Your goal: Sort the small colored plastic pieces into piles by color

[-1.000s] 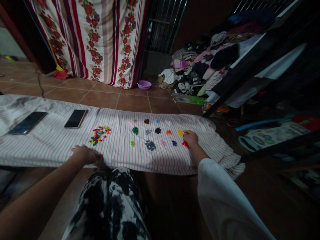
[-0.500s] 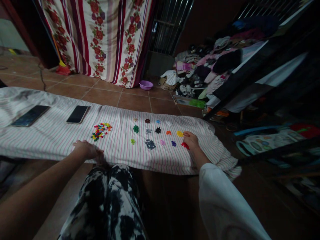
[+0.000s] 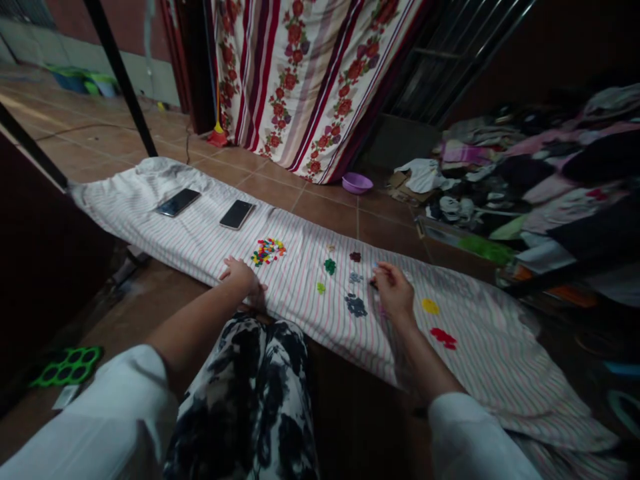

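Observation:
My left hand [image 3: 241, 277] rests at the cloth's near edge with its fingers partly spread and holds nothing. It is nearest to a mixed heap of small coloured pieces [image 3: 269, 251], bead-like but too small to name. My right hand [image 3: 394, 290] is over the sorted groups with fingers curled together; anything in them is hidden. It covers the black, purple and orange groups at least in part. Around it lie dark grey pieces [image 3: 356, 305], light grey pieces [image 3: 355, 277], brown pieces [image 3: 355, 257], green pieces [image 3: 329, 267], lime pieces [image 3: 321, 288], yellow pieces [image 3: 430, 306] and red pieces [image 3: 443, 338].
A striped cloth [image 3: 295, 293] covers the long, narrow surface. Two phones lie on its left part, one dark phone [image 3: 179, 202] and another phone [image 3: 237, 215]. Beyond are a purple basin [image 3: 357, 183], a flowered curtain [image 3: 300, 87] and a clothes pile [image 3: 530, 160].
My right hand has moved left from the yellow and red pieces to above the middle groups. My left hand stays by the cloth's near edge. The camera view has turned left and tilted.

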Tool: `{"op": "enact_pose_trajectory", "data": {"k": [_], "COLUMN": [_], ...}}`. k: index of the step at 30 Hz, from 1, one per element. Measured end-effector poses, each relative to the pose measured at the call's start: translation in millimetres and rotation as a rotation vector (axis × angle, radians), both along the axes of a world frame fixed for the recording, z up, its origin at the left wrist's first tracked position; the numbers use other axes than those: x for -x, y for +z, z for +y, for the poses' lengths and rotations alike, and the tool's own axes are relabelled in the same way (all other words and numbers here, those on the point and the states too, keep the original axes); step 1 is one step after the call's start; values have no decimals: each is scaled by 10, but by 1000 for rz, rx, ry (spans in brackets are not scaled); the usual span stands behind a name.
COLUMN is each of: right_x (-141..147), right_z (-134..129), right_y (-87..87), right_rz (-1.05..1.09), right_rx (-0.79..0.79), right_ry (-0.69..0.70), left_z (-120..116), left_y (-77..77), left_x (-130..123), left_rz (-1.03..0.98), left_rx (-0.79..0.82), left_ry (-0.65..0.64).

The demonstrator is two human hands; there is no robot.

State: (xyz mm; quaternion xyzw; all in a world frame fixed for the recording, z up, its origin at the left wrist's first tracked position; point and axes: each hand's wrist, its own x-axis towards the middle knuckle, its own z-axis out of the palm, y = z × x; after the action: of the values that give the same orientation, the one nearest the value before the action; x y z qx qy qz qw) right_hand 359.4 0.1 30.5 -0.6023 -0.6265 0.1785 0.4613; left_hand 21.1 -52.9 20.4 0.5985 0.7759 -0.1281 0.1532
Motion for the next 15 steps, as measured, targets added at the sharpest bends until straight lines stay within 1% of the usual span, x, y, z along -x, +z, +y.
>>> {"op": "enact_pose_trajectory", "data": {"k": [2, 4, 6, 8, 10, 12, 15], "right_x": [407, 808, 1190, 1537, 1830, 2061, 2290], "right_z": [-35, -90, -151, -199, -220, -213, -176], "right_y": [-20, -85, -183, -291, -391, -468, -531], "right_rz": [-35, -66, -115, -136, -157, -194, -279], "right_rx": [16, 5, -27, -37, -22, 6, 53], "right_ry": [186, 367, 482, 558, 620, 658, 652], "left_z": [4, 8, 7, 1, -6, -10, -3], "left_y": [-13, -7, 7, 20, 26, 24, 6], "left_x": [-7, -24, -45, -64, -76, -79, -73], "left_rz": [55, 75, 50, 22, 13, 12, -16], "left_rx": [52, 85, 71, 48, 44, 50, 55], "left_ry": [7, 19, 64, 124, 148, 124, 90]}}
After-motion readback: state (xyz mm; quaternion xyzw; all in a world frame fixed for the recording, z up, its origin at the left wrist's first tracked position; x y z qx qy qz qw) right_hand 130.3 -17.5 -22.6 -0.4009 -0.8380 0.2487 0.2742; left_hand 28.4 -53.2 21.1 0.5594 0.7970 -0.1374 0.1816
